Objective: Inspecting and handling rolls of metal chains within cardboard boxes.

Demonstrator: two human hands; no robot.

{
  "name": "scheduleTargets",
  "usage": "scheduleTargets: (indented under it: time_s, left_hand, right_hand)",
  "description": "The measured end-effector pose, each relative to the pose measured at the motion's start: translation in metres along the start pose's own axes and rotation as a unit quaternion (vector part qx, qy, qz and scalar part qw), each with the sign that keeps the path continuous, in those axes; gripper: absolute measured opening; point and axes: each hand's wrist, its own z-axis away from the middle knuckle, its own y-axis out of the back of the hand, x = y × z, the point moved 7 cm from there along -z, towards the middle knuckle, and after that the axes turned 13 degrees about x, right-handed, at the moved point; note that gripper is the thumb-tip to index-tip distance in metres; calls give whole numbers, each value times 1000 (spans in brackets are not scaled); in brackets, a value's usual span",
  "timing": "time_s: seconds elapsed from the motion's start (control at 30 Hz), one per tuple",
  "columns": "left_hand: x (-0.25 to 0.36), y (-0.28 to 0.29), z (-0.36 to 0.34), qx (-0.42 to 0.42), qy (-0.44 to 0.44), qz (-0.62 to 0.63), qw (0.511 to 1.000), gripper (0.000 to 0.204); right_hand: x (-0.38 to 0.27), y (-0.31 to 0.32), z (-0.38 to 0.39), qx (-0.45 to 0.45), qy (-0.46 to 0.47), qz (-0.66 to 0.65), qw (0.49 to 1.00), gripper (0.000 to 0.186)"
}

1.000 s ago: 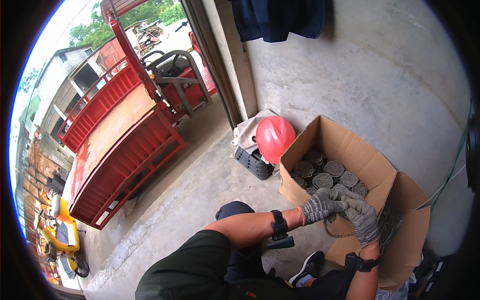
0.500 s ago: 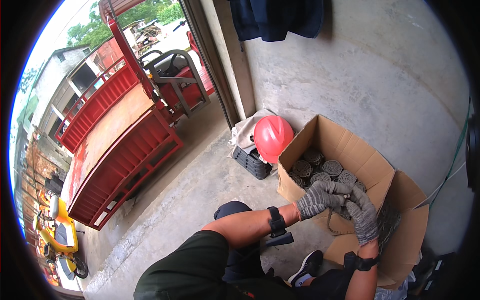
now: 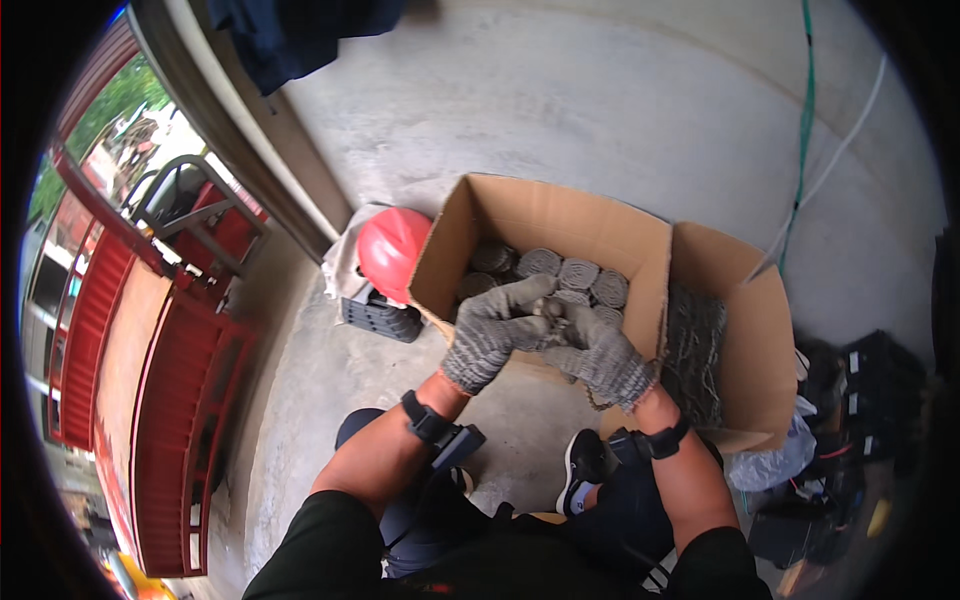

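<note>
Both of my hands wear grey knitted gloves and meet in front of the near wall of an open cardboard box (image 3: 570,205). My left hand (image 3: 488,335) is closed, its fingertips pinching a dark metal chain. Against it, my right hand (image 3: 603,360) is closed on the same chain, most of which the gloves hide. A short length of chain shows below my right wrist. Inside the box several chains lie rolled into tight round coils (image 3: 540,263). Beside it on the right, a second cardboard box (image 3: 765,340) holds loose, uncoiled chains (image 3: 697,345).
A red hard hat (image 3: 393,252) rests by a black plastic crate (image 3: 382,318) and a pale cloth, left of the boxes. Bags and dark gear (image 3: 850,420) lie at the right. A red cargo vehicle (image 3: 170,400) stands outside the doorway; cords (image 3: 805,130) hang along the wall.
My view has swung right, so the boxes now sit nearer the middle. My hands stay together at the chain, with the left wrist turned more upright.
</note>
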Motion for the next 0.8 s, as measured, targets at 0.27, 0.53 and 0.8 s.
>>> scheduleTargets:
  time_s: [0.27,0.53,0.8]
  left_hand:
    - [8,-7,6,15,-64,-106,992,44]
    - [7,-7,7,40,-135,-154,978,31]
    - [41,-37,20,-15,-271,-334,903,38]
  right_hand:
    - [7,9,4,-8,64,13,998,43]
    - [2,8,7,7,62,21,998,47]
    - [3,10,2,31,44,118,992,43]
